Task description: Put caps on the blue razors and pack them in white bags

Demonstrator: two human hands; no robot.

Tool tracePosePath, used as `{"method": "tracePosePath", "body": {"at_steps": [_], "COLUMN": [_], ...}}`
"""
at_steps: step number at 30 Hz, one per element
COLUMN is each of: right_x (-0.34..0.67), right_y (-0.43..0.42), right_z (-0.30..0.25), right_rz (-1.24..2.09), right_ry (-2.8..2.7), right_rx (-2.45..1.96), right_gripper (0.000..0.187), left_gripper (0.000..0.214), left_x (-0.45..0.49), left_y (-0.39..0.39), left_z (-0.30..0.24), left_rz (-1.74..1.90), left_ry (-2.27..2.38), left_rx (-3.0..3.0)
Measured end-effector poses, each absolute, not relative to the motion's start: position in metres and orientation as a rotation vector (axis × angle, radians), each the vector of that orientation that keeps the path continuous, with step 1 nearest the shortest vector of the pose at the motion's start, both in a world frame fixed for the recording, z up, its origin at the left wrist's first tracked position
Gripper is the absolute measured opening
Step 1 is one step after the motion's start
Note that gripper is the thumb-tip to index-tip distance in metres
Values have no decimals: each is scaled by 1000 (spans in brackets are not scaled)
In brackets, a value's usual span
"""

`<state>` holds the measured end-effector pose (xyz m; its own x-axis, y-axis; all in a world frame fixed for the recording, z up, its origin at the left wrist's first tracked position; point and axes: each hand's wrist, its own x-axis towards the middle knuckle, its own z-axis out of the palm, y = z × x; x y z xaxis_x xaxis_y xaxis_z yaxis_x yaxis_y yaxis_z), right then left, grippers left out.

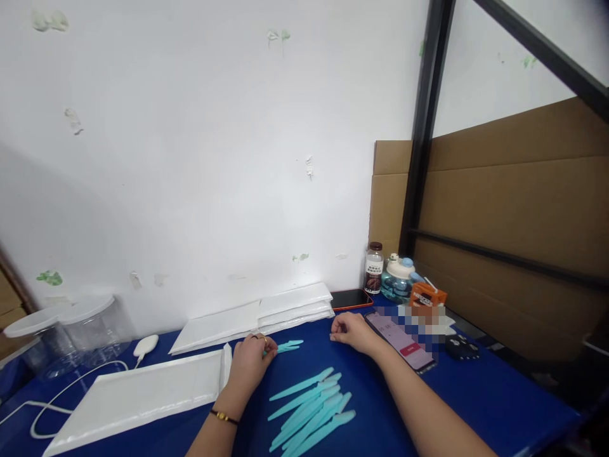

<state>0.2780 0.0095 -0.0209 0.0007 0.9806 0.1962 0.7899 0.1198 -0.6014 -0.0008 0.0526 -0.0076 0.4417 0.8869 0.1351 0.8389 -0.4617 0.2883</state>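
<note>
My left hand [252,360] is closed, its thumb and fingers pinching a few turquoise eyebrow razors [291,346] whose ends stick out to the right. Across a gap of blue tabletop, my right hand [353,331] has its fingers curled in toward the thumb, and nothing shows in them. Between my forearms lies a loose pile of several more turquoise eyebrow razors [302,386], roughly side by side, with their heads toward the upper right.
White padded mailers [143,393] lie at left and stacked mailers [295,298] along the wall. A phone [404,343], black-screened phone [351,298], brown-capped bottle [374,270], water bottle [398,279] and orange carton [427,297] stand or lie right. Clear tubs [90,330] and white cable [76,381] sit left.
</note>
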Motion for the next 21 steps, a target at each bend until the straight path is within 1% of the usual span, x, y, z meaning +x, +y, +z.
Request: {"method": "tracePosePath", "body": {"at_steps": [2,5,8,10,12,16,21], "right_x": [277,262,248,242,241,238,234], "right_y": [5,-3,-8,-9,-9,-10,-7], "right_z": [-17,-13,-14,-16,-17,-17,-18], "right_rz": [360,496,634,642,647,661,657], "right_ry": [-1873,-2080,-2266,-2298,-2294,-2272,-2242], "right_rx": [-1712,-1565,-1450,-1435,-1421,-1401,-1389], "right_gripper": [17,21,24,20,19,26,16], "left_gripper": [20,21,27,29,23,13,11], "left_x": [-1,6,14,16,18,21,25], "left_y": [51,39,25,20,18,21,26], "left_z": [-7,-3,0,-3,-8,-16,-11], "left_rz": [471,531,406,328,278,255,336], "left_ry": [1517,1363,1185,1107,1064,1104,1188], "left_rx": [2501,2475,2453,2450,2444,2481,2544]}}
